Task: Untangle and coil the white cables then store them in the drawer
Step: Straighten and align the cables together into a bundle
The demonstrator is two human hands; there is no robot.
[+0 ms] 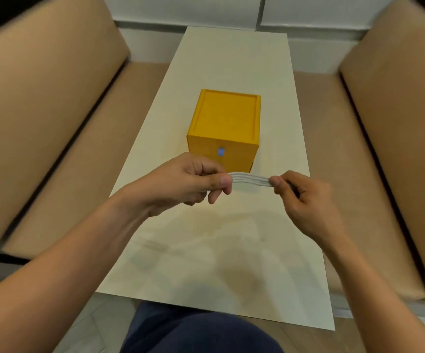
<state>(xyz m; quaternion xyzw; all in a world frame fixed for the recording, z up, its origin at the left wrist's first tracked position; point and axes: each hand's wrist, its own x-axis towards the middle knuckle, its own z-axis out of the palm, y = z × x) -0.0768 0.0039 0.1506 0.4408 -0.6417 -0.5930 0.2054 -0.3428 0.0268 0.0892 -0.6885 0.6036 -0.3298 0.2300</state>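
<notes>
A folded bundle of white cable [249, 180], several strands side by side, stretches level between my hands above the table. My left hand [193, 182] pinches its left end between thumb and fingers. My right hand [305, 197] grips the right end, fingers curled round it. Just behind the bundle stands a yellow drawer box [225, 118] with a small blue tab [221, 151] on its front. The box's drawers look closed; the lower front is partly hidden by the cable and my hands.
The pale narrow table [231, 238] runs away from me, with tan sofa cushions [53, 110] along the left and more tan cushions [397, 123] along the right. My dark blue trouser leg [198, 332] shows at the bottom edge.
</notes>
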